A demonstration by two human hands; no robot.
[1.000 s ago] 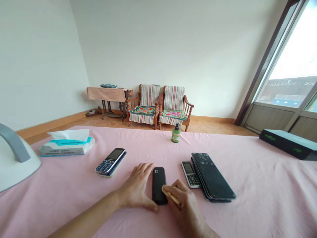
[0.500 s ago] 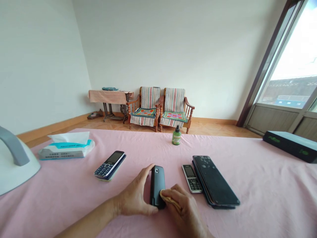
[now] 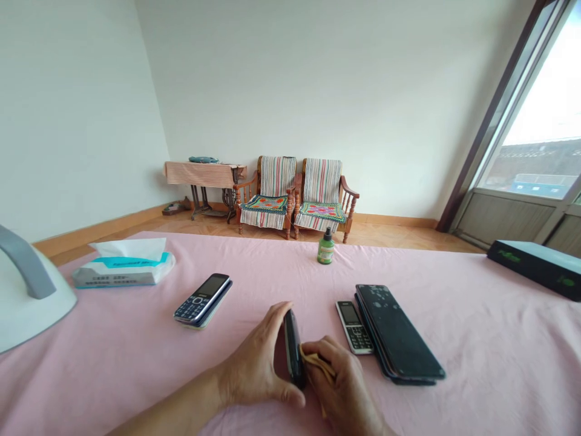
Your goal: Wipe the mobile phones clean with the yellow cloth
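My left hand (image 3: 258, 360) grips a black mobile phone (image 3: 294, 351) by its two ends, thumb at the near end and fingers at the far one. The phone is tipped up on edge, so mostly its narrow side shows. In my right hand (image 3: 338, 381) a folded yellow cloth (image 3: 320, 363) is pinched and pressed against the phone's right side. Just right of that hand lies a white-and-black keypad phone (image 3: 354, 327), beside a stack of large dark smartphones (image 3: 399, 330). To the left, a dark blue keypad phone (image 3: 202, 298) rests on another phone.
A pink cloth (image 3: 254, 272) covers the table. On it stand a green spray bottle (image 3: 325, 247), a tissue pack (image 3: 124, 266), a black box (image 3: 535, 266) and a white object with a grey handle (image 3: 31, 297). Two wooden chairs (image 3: 313, 200) are beyond the table.
The phone has been turned from lying with its back facing up to standing on its edge. My right hand with the cloth has shifted slightly right along with it.
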